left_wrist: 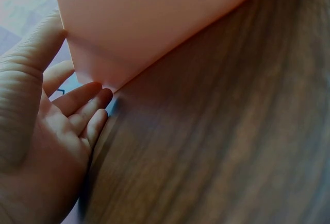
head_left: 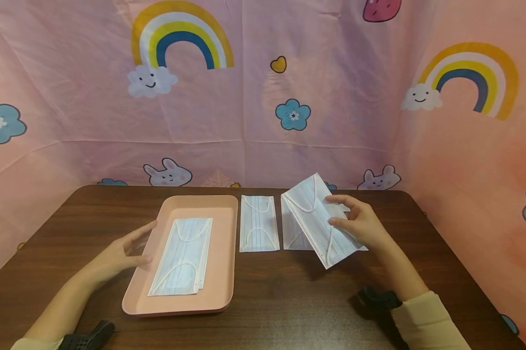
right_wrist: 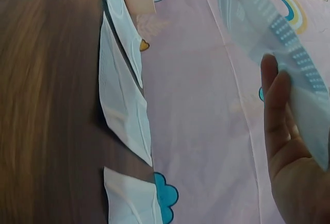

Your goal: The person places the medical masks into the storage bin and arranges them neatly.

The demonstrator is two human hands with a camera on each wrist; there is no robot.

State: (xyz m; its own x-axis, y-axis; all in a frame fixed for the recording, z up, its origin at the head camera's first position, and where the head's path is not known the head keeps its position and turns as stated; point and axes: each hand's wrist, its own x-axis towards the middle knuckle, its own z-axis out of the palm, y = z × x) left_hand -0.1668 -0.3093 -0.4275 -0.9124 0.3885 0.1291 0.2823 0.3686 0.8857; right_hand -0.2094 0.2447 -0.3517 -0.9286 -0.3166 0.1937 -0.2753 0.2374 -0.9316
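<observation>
My right hand [head_left: 360, 219] pinches a light-blue pleated face mask [head_left: 313, 214] by its right edge, holding it tilted above the table. The right wrist view shows the same lifted face mask [right_wrist: 294, 59] between thumb and fingers. Beneath it a second mask [head_left: 292, 233] is partly covered; farther right, another mask [right_wrist: 131, 198] is mostly hidden in the head view. One mask [head_left: 259, 223] lies flat beside the pink tray [head_left: 223, 253]. Inside the tray are overlapping masks [head_left: 184, 255]. My left hand [head_left: 114, 260] rests against the tray's left side, fingers spread and relaxed.
A dark brown wooden table [head_left: 280, 301] bears everything. Pink patterned cloth [head_left: 254, 116] hangs behind and at both sides, close to the table's edges. Black wrist straps [head_left: 88, 336] are on both forearms.
</observation>
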